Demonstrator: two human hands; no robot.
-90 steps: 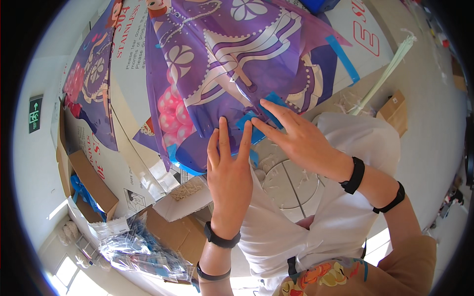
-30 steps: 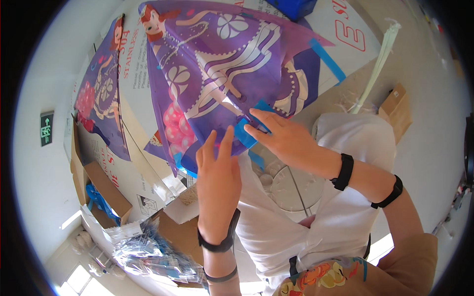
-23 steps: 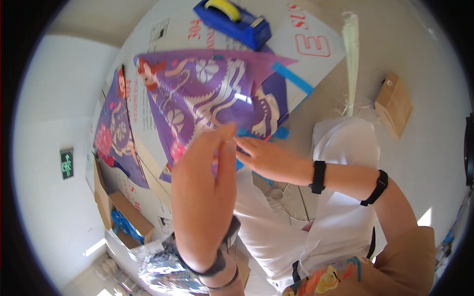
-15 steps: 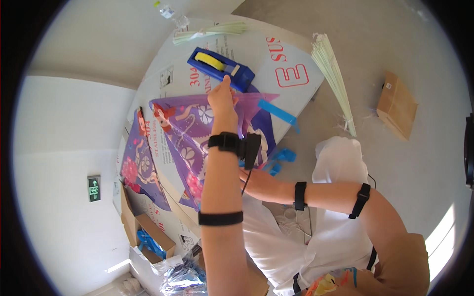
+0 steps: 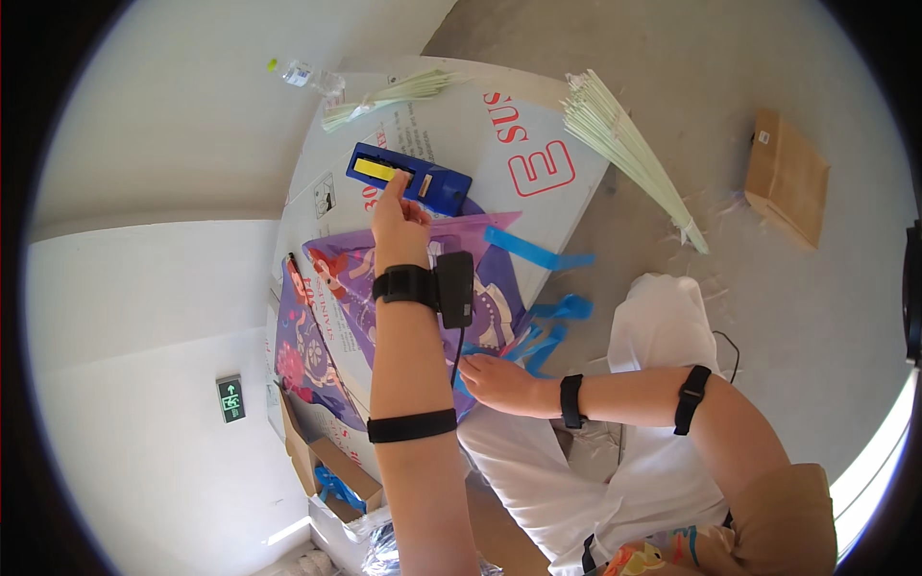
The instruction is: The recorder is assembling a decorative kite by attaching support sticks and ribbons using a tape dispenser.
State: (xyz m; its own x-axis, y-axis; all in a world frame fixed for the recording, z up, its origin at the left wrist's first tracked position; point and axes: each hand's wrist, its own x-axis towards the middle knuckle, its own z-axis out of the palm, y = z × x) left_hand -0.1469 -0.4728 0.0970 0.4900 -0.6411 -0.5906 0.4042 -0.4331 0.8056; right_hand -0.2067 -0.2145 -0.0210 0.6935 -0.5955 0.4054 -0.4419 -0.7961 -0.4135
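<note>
Since the frame half a second ago, the left hand point(image 5: 399, 226) has moved from the purple sheet point(image 5: 351, 312) to the blue dispenser point(image 5: 447, 189) beyond it, its index finger extended at the yellow roll point(image 5: 375, 170) and the others curled; I cannot tell whether it grips anything. Holding that roll at its left end, the dispenser lies far on the board point(image 5: 562, 120), long axis left to right, its right end slightly nearer. Bent fingers of the right hand point(image 5: 501, 386) meet the sheet's near edge, beside blue strips point(image 5: 565, 307); whether they pinch it is unclear. One corner of the sheet points right. Near left, an open box point(image 5: 348, 461) contains blue material point(image 5: 338, 490).
</note>
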